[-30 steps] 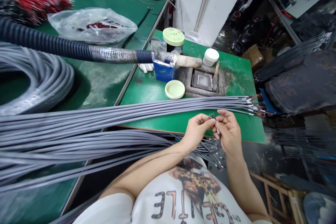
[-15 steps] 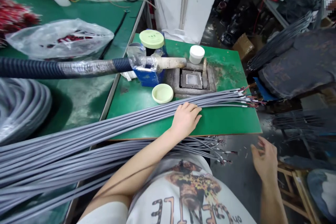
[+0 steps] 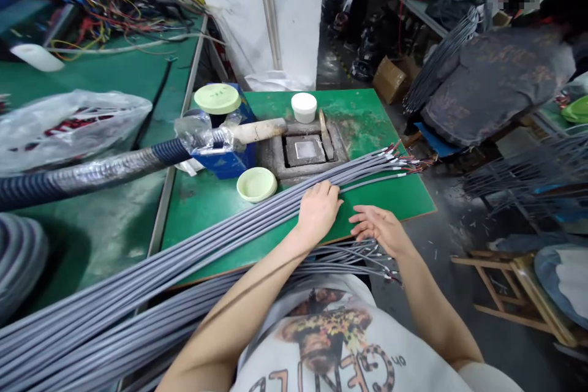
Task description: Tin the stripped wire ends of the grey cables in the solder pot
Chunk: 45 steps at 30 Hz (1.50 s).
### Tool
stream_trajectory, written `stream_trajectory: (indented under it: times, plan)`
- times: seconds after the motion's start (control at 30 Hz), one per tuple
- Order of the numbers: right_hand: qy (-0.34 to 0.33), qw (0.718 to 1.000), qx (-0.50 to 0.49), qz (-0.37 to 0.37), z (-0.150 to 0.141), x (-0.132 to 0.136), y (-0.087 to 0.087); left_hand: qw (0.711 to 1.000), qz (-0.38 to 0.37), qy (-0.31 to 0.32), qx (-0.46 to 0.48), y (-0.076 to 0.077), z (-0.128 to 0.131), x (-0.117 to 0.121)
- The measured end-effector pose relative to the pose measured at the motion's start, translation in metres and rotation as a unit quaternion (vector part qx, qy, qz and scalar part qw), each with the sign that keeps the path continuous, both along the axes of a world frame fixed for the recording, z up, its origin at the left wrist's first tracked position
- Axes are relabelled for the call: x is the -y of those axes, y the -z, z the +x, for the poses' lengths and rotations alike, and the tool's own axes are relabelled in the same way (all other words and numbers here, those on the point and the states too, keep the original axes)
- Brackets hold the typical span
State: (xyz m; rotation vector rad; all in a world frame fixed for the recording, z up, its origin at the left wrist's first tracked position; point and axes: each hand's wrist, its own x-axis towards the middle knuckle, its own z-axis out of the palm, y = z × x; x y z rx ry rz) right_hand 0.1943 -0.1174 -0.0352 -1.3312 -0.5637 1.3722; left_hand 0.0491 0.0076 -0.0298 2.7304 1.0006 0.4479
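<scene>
Left hand (image 3: 319, 211) lies flat on the gray cables (image 3: 257, 226), right hand (image 3: 379, 225) open just beside them; they look light and floppy, probably best held mid-bundle

- A cable bundle (image 3: 220, 226) lies across the near part of the counter (image 3: 376, 122), its ends pointing right.
- Behind it, at the far side, sits a recessed block, perhaps a solder pot (image 3: 303, 150).
- A jar (image 3: 304, 106) stands just beyond the block.
- A box (image 3: 225, 162) stands left of the block, with a lid (image 3: 256, 184) nearer, between them and the cables.
</scene>
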Motion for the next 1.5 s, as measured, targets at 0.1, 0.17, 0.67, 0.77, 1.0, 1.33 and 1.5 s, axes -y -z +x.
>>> stream_trajectory:
  times: [0.1,0.17,0.67,0.77,1.0,1.33,1.5]
  plan:
    - [-0.005,1.000,0.007,-0.009,0.003,0.001,-0.001,1.000,-0.001,0.007,-0.025,0.000,0.008,0.000]
    - [-0.006,1.000,0.009,-0.015,0.005,0.003,-0.001,0.999,-0.013,0.004,-0.034,-0.003,0.015,-0.002]
    - [0.217,0.938,0.223,0.152,0.016,-0.011,-0.045,0.899,-0.376,0.169,0.149,-0.013,-0.031,0.067]
    - [0.053,0.971,0.205,0.113,-0.010,-0.019,-0.051,0.836,-0.476,0.142,0.233,-0.016,-0.043,0.066]
    - [-0.102,0.986,0.109,0.077,-0.045,-0.025,-0.046,0.644,-0.589,-0.074,0.483,-0.030,-0.051,0.024]
    - [-0.133,0.985,0.099,0.055,-0.058,-0.031,-0.055,0.561,-0.591,-0.059,0.577,-0.031,-0.037,0.019]
    - [-0.146,0.983,0.078,0.078,-0.063,-0.030,-0.051,0.493,-0.642,-0.054,0.585,-0.028,-0.034,0.018]
